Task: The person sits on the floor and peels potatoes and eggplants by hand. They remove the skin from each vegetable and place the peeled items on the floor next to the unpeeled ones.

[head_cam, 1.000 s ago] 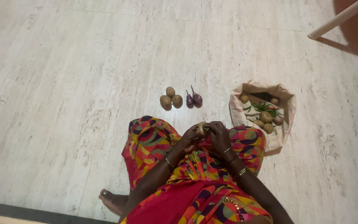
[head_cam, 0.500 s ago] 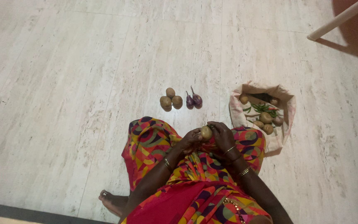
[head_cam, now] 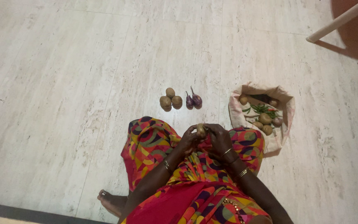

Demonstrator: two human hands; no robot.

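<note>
Potato — gripped between my left hand and right hand, fingers closed round it; three potatoes, two aubergines laid out — more remained in bag.

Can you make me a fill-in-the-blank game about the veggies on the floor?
1. Both hands, the left hand and the right hand, hold one ____.
2. The potatoes lying on the floor number ____.
3. Right beside them lie ____ small purple eggplants.
4. The green chillies lie inside the cloth ____.

Missing words: potato; three; two; bag
</note>
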